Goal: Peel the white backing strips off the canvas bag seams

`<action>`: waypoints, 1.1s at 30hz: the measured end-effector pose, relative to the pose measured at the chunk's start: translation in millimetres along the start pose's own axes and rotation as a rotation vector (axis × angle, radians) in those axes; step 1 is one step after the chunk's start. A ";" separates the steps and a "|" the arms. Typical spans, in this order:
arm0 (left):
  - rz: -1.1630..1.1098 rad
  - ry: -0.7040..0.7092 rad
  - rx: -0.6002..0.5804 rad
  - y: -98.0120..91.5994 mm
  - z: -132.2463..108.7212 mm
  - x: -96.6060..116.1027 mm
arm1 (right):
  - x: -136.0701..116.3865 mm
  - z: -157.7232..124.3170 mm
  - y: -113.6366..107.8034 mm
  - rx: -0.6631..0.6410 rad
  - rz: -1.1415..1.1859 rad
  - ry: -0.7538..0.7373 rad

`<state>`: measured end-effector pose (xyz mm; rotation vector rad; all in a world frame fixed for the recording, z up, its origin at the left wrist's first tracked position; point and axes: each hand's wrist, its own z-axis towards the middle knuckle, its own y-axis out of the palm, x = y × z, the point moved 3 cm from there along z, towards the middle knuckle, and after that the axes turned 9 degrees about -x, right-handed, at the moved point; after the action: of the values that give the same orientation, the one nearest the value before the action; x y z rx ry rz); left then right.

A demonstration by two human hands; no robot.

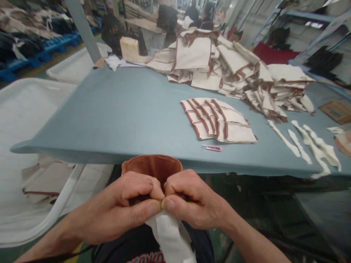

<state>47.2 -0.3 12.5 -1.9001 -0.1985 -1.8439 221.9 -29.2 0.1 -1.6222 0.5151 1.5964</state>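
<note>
A brown fabric piece [153, 165] with a curved upper edge stands in front of me, just off the table's front edge. My left hand [134, 204] and my right hand [192, 201] pinch it with thumbs and fingertips meeting in the middle. From below the thumbs hangs a strip of white cloth [171, 237]. How the white cloth joins the brown piece is hidden behind my fingers. Beyond my hands, pink thread snips [211, 148] lie on the blue table cover [115, 117]. Overlapping cream fabric pieces with brown edging [219, 120] lie behind the snips.
A large heap of cream, brown-edged pieces [194, 54] fills the table's back. Several white fabric strips [315, 142] and a cardboard piece [336, 111] are at the right. A white bin [33, 98] with fabric in it stands left. One block-shaped item [130, 49] sits at the back.
</note>
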 end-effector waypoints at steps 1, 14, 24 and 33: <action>-0.056 -0.001 0.004 1.4 1.1 -0.1 | -0.1 0.2 2.2 0.023 -0.002 -0.038; -0.172 0.092 0.005 5.8 7.7 -13.3 | 17.2 1.7 18.8 0.260 0.282 -0.066; -0.465 0.118 0.025 10.3 1.5 -30.1 | 19.1 0.9 24.1 0.162 0.437 -0.041; -0.297 0.131 0.059 2.0 -14.8 -27.0 | 15.1 5.6 8.5 0.250 -0.007 -0.224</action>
<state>32.5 -2.4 -14.6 -1.7781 -0.5097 -2.1207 213.8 -26.5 -16.0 -1.2420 0.5633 1.6135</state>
